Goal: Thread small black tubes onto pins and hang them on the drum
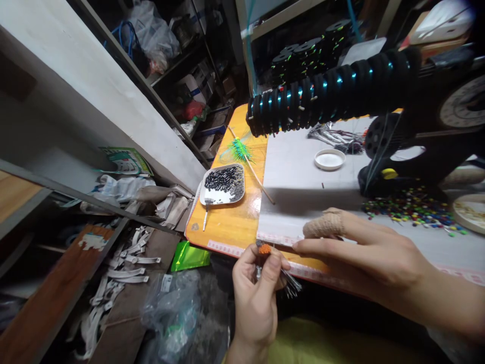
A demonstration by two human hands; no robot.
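My left hand (259, 290) is closed in a pinch around a small bundle of thin silvery wires (291, 285) with an orange beaded-looking end (264, 249). The orange part shows above the thumb, and loose wire ends stick out to the right. My right hand (367, 250) is just right of it, over the table's front edge. One finger is wrapped in beige tape (326, 224). The fingertips of that hand are drawn together; anything between them is too small or hidden to make out.
On the orange table (223, 222) stands a white tray (242, 194) of small black pieces. A stick (261, 184) carries a green tuft (240, 150). A sewing machine (333, 88) ringed with black spools rises at right, near colourful pins (413, 207) and a round white dish (329, 160).
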